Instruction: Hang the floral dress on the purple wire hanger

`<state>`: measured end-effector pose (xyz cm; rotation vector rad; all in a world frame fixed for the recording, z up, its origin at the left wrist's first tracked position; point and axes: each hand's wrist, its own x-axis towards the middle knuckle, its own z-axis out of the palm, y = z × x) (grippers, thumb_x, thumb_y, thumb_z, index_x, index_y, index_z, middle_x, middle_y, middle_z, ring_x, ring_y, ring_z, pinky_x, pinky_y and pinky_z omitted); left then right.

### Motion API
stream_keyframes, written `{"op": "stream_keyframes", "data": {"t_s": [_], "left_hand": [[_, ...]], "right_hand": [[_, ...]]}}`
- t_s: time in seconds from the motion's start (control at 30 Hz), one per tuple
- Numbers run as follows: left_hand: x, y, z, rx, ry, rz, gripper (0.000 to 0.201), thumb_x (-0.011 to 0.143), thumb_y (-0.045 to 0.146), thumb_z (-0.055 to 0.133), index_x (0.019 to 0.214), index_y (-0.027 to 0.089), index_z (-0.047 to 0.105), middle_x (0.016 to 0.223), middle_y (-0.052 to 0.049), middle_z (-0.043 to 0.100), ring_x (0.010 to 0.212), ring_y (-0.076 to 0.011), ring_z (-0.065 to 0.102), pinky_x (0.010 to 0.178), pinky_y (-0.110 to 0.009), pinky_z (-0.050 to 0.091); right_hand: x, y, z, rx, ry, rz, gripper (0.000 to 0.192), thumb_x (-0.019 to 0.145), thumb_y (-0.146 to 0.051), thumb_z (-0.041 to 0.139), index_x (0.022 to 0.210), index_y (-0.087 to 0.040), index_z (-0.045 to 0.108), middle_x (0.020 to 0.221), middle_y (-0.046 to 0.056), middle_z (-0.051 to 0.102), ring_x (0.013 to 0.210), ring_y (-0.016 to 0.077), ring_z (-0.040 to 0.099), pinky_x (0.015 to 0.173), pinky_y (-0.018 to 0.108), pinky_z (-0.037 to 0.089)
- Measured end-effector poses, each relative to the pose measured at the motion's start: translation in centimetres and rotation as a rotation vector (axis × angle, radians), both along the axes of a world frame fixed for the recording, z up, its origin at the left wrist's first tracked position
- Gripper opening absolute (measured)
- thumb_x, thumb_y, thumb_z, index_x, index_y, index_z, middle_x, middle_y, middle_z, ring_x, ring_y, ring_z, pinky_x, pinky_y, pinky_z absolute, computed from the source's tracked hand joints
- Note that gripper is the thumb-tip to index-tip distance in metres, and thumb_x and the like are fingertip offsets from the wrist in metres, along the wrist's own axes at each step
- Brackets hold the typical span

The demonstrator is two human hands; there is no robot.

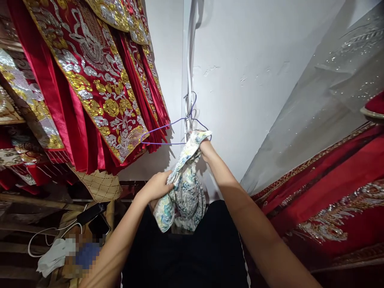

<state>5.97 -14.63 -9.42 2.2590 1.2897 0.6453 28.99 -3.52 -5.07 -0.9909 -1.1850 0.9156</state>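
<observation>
Apparently, the garment (188, 196), at centre frame, is being worked onto the hanger (163, 143). The left hand (157, 185) pinches its edge; the right hand's (207, 151) grip is hidden, so I can't tell. Next probably calls for easing cloth outward.

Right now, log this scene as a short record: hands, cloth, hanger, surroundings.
left hand: gripping the floral cloth
right hand: at the cloth's upper end, fingers hidden
cloth state: bunched, hanging in folds
purple hanger: upright, partly covered by the cloth
view's left: red embroidered costume
view's right: red beaded fabric
</observation>
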Motion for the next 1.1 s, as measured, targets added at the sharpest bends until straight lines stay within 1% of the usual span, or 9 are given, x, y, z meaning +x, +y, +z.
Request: {"op": "stream_keyframes", "data": {"t_s": [0.13, 0.3, 0.37, 0.47, 0.57, 0.67, 0.83, 1.0, 1.1], "left_hand": [[-1.0, 0.5, -1.2, -0.035, 0.158, 0.038, 0.009, 0.082, 0.031, 0.060, 0.081, 0.024, 0.066, 0.079, -0.007, 0.070, 0.074, -0.0255, 0.065, 0.068, -0.029, 0.042], [-4.8, 0.4, -2.6, -0.250, 0.385, -0.032, 0.007, 0.076, 0.029, 0.065, 0.076, 0.021, 0.067, 0.073, -0.003, 0.069, 0.068, -0.0212, 0.063, 0.065, -0.027, 0.042], [-5.6, 1.0, -1.7, -0.244, 0.461, 0.028, 0.013, 0.078, 0.031, 0.064, 0.083, 0.020, 0.069, 0.080, -0.005, 0.071, 0.074, -0.0216, 0.065, 0.069, -0.027, 0.045], [-5.4, 2.9, 1.5, -0.034, 0.532, 0.165, 0.025, 0.086, 0.037, 0.058, 0.090, 0.016, 0.072, 0.101, -0.013, 0.071, 0.091, -0.0259, 0.067, 0.083, -0.032, 0.049], [-4.0, 5.3, 5.5, 0.173, 0.529, 0.182, 0.029, 0.089, 0.035, 0.052, 0.096, 0.016, 0.073, 0.114, -0.014, 0.068, 0.102, -0.0272, 0.065, 0.092, -0.034, 0.048], [-2.3, 6.9, 8.2, 0.234, 0.506, 0.165, 0.025, 0.085, 0.031, 0.054, 0.091, 0.018, 0.075, 0.107, -0.012, 0.070, 0.102, -0.0270, 0.064, 0.092, -0.034, 0.048], [-1.1, 7.8, 9.0, 0.339, 0.489, 0.186, 0.020, 0.079, 0.031, 0.057, 0.077, 0.018, 0.072, 0.089, -0.012, 0.071, 0.091, -0.0280, 0.065, 0.086, -0.036, 0.048], [-4.0, 8.8, 8.4, -0.047, 0.416, 0.030, 0.027, 0.071, 0.044, 0.063, 0.070, 0.018, 0.069, 0.072, -0.004, 0.068, 0.070, -0.0205, 0.062, 0.067, -0.028, 0.047], [-5.5, 8.9, 8.1, -0.005, 0.332, -0.008, 0.027, 0.070, 0.044, 0.063, 0.069, 0.018, 0.068, 0.081, -0.006, 0.070, 0.079, -0.0226, 0.064, 0.073, -0.030, 0.050]], "right_hand": [[0.3, 1.8, -2.8, -0.046, -0.194, -0.039, 0.013, 0.071, -0.028, 0.060, 0.073, -0.017, 0.066, 0.070, 0.004, 0.068, 0.075, 0.0201, 0.059, 0.076, 0.032, 0.047], [6.1, -0.3, -4.6, 0.088, -0.465, -0.070, 0.026, 0.064, -0.012, 0.054, 0.082, -0.018, 0.073, 0.080, 0.003, 0.074, 0.084, 0.0224, 0.063, 0.081, 0.030, 0.046], [8.2, -1.3, -4.7, 0.134, -0.631, -0.106, 0.038, 0.064, -0.010, 0.053, 0.093, -0.019, 0.075, 0.084, 0.004, 0.075, 0.085, 0.0236, 0.065, 0.079, 0.031, 0.047], [10.0, -2.5, -4.0, 0.156, -0.728, -0.124, 0.045, 0.066, -0.011, 0.052, 0.104, -0.020, 0.074, 0.089, 0.005, 0.076, 0.086, 0.0249, 0.067, 0.077, 0.031, 0.047], [10.7, -3.7, -2.9, 0.182, -0.747, -0.106, 0.041, 0.068, -0.012, 0.049, 0.099, -0.020, 0.075, 0.090, 0.004, 0.076, 0.086, 0.0244, 0.067, 0.073, 0.030, 0.047], [10.9, -5.1, -1.7, 0.181, -0.758, -0.051, 0.033, 0.069, -0.014, 0.049, 0.091, -0.020, 0.073, 0.085, 0.002, 0.075, 0.081, 0.0225, 0.067, 0.069, 0.028, 0.046], [10.7, -6.8, -0.8, 0.233, -0.733, 0.018, 0.023, 0.072, -0.017, 0.052, 0.086, -0.020, 0.071, 0.084, 0.002, 0.073, 0.079, 0.0210, 0.066, 0.068, 0.028, 0.045], [10.6, -6.9, -1.1, 0.222, -0.741, 0.009, 0.024, 0.073, -0.016, 0.051, 0.087, -0.019, 0.070, 0.081, 0.001, 0.072, 0.074, 0.0195, 0.063, 0.065, 0.028, 0.043], [10.2, -6.8, -1.3, 0.203, -0.711, 0.061, 0.023, 0.075, -0.017, 0.052, 0.087, -0.019, 0.071, 0.084, 0.002, 0.073, 0.078, 0.0201, 0.064, 0.067, 0.028, 0.043]]}}
